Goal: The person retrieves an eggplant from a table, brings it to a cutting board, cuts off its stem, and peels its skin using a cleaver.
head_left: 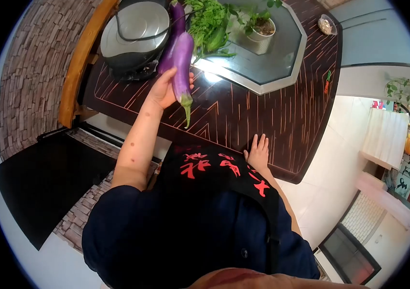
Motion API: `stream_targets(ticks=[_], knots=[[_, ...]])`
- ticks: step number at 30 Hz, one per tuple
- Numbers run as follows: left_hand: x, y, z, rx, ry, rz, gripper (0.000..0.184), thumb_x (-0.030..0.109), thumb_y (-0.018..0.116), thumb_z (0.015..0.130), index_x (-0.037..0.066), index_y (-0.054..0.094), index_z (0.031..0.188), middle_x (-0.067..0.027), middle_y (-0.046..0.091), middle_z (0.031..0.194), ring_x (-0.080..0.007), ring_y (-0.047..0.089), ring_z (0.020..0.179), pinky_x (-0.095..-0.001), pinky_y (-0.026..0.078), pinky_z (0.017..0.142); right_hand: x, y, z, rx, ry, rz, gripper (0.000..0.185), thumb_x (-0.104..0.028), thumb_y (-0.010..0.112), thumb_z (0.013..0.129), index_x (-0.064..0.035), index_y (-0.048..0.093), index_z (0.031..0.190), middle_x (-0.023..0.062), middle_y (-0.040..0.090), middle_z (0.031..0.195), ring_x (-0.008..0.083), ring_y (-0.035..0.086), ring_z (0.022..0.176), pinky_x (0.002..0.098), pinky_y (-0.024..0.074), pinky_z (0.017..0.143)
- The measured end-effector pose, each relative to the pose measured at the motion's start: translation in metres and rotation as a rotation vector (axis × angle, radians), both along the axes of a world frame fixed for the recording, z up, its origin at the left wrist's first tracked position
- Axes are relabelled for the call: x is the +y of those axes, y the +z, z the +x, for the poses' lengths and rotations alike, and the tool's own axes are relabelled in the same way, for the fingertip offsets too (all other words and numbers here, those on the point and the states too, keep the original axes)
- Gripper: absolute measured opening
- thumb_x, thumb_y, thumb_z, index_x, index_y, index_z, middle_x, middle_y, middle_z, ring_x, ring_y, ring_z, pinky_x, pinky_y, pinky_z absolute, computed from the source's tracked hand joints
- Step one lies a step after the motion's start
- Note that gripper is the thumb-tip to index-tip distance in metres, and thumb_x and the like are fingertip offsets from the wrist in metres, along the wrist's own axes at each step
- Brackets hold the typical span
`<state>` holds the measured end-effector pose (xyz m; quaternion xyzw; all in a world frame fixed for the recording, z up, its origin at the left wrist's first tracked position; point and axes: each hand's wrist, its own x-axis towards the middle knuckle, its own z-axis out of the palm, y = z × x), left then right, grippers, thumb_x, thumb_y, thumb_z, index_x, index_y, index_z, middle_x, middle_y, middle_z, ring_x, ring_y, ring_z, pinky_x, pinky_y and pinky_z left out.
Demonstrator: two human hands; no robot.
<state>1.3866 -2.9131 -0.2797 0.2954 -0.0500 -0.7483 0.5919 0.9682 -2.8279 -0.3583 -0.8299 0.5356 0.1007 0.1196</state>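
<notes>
Over the dark counter (243, 115), the left hand (168, 89) grips a purple eggplant (182, 62).
Its long axis runs lengthwise from the person (185, 221), green stem (187, 111) nearest, blunt end (183, 40) beside leafy greens (208, 24); the right hand (258, 154) is spread on the near edge.

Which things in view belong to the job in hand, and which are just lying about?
In the job:
- purple eggplant, in the left hand
- table, under the right hand
- perhaps second eggplant, leafy greens

Apparently just lying about:
- potted plant
- silver-topped appliance
</notes>
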Motion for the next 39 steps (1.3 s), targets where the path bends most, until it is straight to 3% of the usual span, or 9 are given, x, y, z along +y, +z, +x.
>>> stream_targets(ticks=[8, 13, 17, 21, 24, 26, 29, 35, 39], knots=[[0.014, 0.003, -0.025, 0.376, -0.085, -0.080, 0.065, 0.054, 0.052, 0.089, 0.001, 0.044, 0.126, -0.0052, 0.050, 0.083, -0.0152, 0.050, 0.073, -0.0283, 0.047, 0.066, -0.002, 0.007, 0.003, 0.023, 0.017, 0.024, 0.084, -0.033, 0.069, 0.077, 0.0003, 0.028, 0.141, 0.0303, 0.022, 0.144, 0.0467, 0.026, 0.132, 0.0493, 0.0358, 0.101], [0.028, 0.005, -0.059, 0.255, -0.301, -0.078, 0.068, 0.063, 0.036, 0.091, 0.002, 0.048, 0.119, -0.0046, 0.053, 0.075, -0.0124, 0.047, 0.063, -0.0239, 0.037, 0.054, -0.007, 0.026, 0.001, 0.027, -0.041, 0.148, 0.084, -0.032, 0.070, 0.077, -0.0028, 0.026, 0.143, 0.0294, 0.020, 0.146, 0.0464, 0.023, 0.134, 0.0485, 0.0324, 0.105], [0.044, -0.003, -0.097, -0.056, -0.529, 0.062, 0.060, 0.058, 0.036, 0.094, 0.005, 0.049, 0.118, -0.0092, 0.061, 0.074, -0.0171, 0.059, 0.057, -0.0272, 0.051, 0.051, -0.015, 0.019, -0.014, -0.047, -0.110, 0.290, 0.078, -0.034, 0.066, 0.083, -0.0071, 0.026, 0.144, 0.0229, 0.021, 0.148, 0.0389, 0.025, 0.135, 0.0474, 0.0320, 0.107], [0.057, 0.002, -0.140, -0.287, -0.694, 0.119, 0.052, 0.053, 0.041, 0.094, 0.006, 0.050, 0.115, -0.0095, 0.063, 0.076, -0.0162, 0.063, 0.060, -0.0272, 0.054, 0.054, -0.028, 0.057, -0.016, -1.497, -1.086, 0.835, 0.067, -0.041, 0.052, 0.094, -0.0096, 0.023, 0.146, 0.0158, 0.032, 0.145, 0.0280, 0.036, 0.131, 0.0461, 0.0382, 0.102], [0.052, 0.026, -0.181, -0.514, -0.840, 0.002, 0.039, 0.041, 0.045, 0.096, 0.005, 0.050, 0.110, -0.0091, 0.064, 0.077, -0.0152, 0.062, 0.061, -0.0261, 0.053, 0.056, -0.025, 0.082, -0.025, -1.835, -1.221, 0.824, 0.067, -0.043, 0.053, 0.093, -0.0096, 0.026, 0.144, 0.0139, 0.038, 0.141, 0.0277, 0.042, 0.126, 0.0451, 0.0409, 0.099], [0.051, 0.023, -0.212, -0.623, -0.935, -0.148, 0.041, 0.037, 0.060, 0.089, 0.004, 0.052, 0.112, -0.0058, 0.062, 0.081, -0.0128, 0.061, 0.070, -0.0275, 0.052, 0.060, -0.020, 0.067, -0.038, -2.112, -1.220, 0.948, 0.049, -0.043, 0.053, 0.093, -0.0099, 0.046, 0.127, 0.0092, 0.054, 0.124, 0.0235, 0.051, 0.114, 0.0404, 0.0430, 0.097], [0.047, 0.012, -0.267, -0.887, -1.136, -0.339, 0.052, 0.034, 0.072, 0.079, 0.000, 0.052, 0.114, -0.0079, 0.064, 0.089, -0.0131, 0.062, 0.076, -0.0284, 0.051, 0.071, -0.012, 0.064, -0.043, -2.229, -1.465, 0.687, 0.042, -0.042, 0.054, 0.093, -0.0104, 0.051, 0.120, 0.0070, 0.057, 0.117, 0.0233, 0.053, 0.110, 0.0413, 0.0423, 0.098], [0.027, 0.029, -0.386, -0.441, -1.638, -0.392, 0.047, 0.033, 0.070, 0.081, 0.001, 0.051, 0.111, -0.0062, 0.061, 0.082, -0.0131, 0.059, 0.071, -0.0279, 0.050, 0.067, 0.065, 0.097, -0.133, -2.406, -1.664, 0.076, 0.033, -0.037, 0.058, 0.090, -0.0106, 0.054, 0.110, 0.0080, 0.061, 0.107, 0.0228, 0.055, 0.104, 0.0401, 0.0431, 0.093], [0.063, 0.047, -0.493, -0.640, -1.847, -0.951, 0.060, 0.035, 0.072, 0.077, -0.001, 0.049, 0.120, -0.0100, 0.062, 0.096, -0.0171, 0.061, 0.086, -0.0302, 0.050, 0.076, 0.127, 0.109, -0.202, -2.447, -1.893, -0.389, 0.028, -0.029, 0.064, 0.084, -0.0079, 0.055, 0.101, 0.0128, 0.061, 0.100, 0.0253, 0.057, 0.092, 0.0398, 0.0472, 0.084]])
